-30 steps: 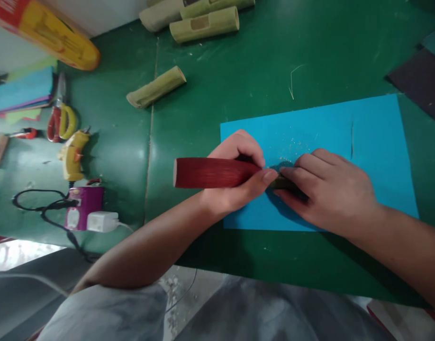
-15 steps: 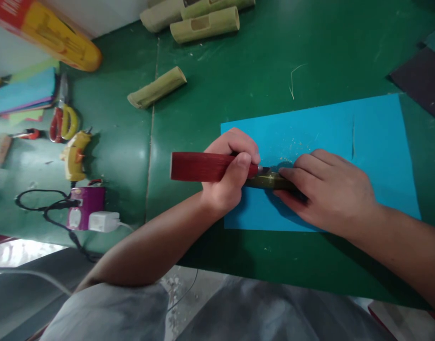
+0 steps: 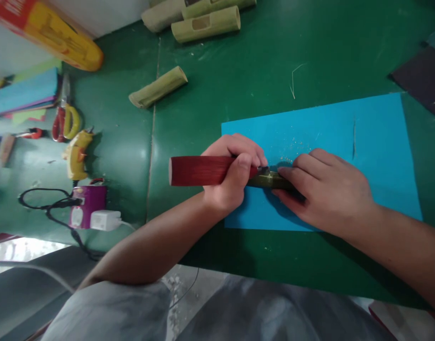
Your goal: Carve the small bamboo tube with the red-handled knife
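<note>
At the left edge of the blue sheet [image 3: 384, 147], I wrap my left hand [image 3: 229, 182] around a red-handled tool [image 3: 199, 171]; mid-sheet, my right hand [image 3: 333, 189], palm down, pinches a bamboo piece [image 3: 269, 181].

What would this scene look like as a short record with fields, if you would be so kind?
Left hand: grips the red handle of a tool, its tip at the green piece; contact hard to tell
Right hand: holds the green piece
Under the hands: blue sheet, with pale specks, on a green table
Far side: several bamboo tubes; one lies apart, nearer
Left side: scissors, glue gun, purple box, white adapter
</note>
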Motion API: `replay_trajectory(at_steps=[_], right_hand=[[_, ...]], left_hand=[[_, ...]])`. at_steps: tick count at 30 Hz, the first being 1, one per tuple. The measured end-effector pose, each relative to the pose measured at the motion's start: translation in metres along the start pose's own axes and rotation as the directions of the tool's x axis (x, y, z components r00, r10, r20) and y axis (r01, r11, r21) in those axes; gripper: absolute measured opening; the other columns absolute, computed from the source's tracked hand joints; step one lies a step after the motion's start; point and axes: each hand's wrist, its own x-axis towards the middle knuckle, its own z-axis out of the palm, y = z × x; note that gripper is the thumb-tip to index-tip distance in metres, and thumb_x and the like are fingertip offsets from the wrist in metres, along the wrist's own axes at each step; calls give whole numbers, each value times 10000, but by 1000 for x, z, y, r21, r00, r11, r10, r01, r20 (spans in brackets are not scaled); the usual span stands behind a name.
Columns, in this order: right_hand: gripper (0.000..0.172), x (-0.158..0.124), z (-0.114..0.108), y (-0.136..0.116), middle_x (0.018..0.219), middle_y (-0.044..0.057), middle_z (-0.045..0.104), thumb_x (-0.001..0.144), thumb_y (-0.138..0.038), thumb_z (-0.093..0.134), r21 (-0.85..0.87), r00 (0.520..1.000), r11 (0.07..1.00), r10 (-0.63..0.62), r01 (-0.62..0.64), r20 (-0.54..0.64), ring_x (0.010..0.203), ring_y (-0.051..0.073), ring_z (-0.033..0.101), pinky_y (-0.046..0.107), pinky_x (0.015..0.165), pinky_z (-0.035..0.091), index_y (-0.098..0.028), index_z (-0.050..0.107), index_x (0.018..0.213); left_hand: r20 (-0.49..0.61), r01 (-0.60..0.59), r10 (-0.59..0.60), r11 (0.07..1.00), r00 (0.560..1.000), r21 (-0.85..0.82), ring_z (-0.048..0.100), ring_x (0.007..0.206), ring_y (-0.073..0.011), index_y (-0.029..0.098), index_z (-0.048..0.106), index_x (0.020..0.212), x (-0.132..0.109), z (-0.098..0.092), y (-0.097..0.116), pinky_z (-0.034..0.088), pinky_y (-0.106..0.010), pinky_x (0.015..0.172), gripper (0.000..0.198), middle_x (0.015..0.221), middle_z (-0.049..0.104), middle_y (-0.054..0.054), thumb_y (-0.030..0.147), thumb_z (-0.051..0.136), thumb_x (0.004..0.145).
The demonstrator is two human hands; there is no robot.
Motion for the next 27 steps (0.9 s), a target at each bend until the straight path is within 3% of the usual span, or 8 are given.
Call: replay_trajectory(at_steps=[11,17,27], right_hand=[[302,-1,4,3,848,99,718,1147,-321,652,34,1000,999,-27,27,2,828,250,591,395,721,413,-132,835,999],[339,0,4,4,826,96,702,1163,-323,631,31,999,999,-36,37,-38,812,247,587,397,712,425,-114,834,990],[352,0,3,3,820,89,704,1171,-323,607,12,998,999,-44,44,-43,809,247,602,386,717,452,-126,831,983]], left_hand=[[-1,32,-33,980,999,-195,677,632,-94,210,679,770,3,2,-6,555,-223,576,335,659,671,32,215,715,1103],[11,124,-124,981,992,-152,637,558,-89,215,605,677,5,1,-2,481,-252,498,463,609,656,40,311,723,1114],[17,254,-258,936,966,-245,668,554,-130,217,654,682,2,-3,0,518,-256,510,447,618,668,7,347,685,1108]])
